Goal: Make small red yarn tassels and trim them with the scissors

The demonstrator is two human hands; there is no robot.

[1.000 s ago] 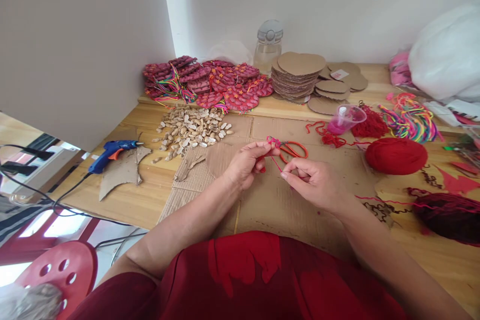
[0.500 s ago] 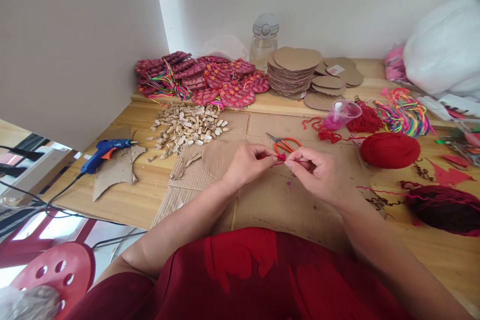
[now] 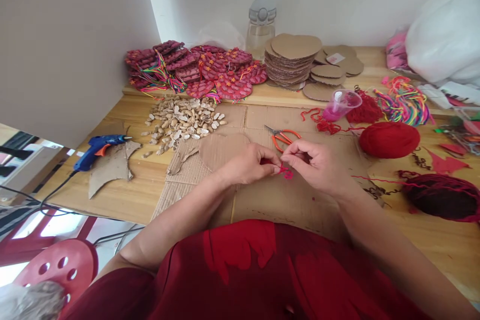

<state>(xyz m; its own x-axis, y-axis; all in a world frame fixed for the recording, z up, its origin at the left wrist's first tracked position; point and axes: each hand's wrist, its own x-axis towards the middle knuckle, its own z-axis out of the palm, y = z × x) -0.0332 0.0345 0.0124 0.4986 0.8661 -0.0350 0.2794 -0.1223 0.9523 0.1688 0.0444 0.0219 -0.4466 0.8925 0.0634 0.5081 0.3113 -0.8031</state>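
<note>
My left hand and my right hand meet over a flat cardboard sheet at the table's middle. Both pinch a short piece of red yarn with a small tangled knot hanging between the fingertips. Orange-handled scissors lie just behind my hands. A red yarn ball sits to the right, and a dark red yarn skein lies nearer the right edge.
Peanut shells lie piled at the left. A blue glue gun rests on torn cardboard. Red decorated hearts, stacked cardboard hearts, a jar, a pink cup and multicoloured cords line the back. A red stool stands lower left.
My hands came together and dropped slightly toward the cardboard, drawing the straight red strand into a small knot between the fingertips. The view shifted a little upward.
</note>
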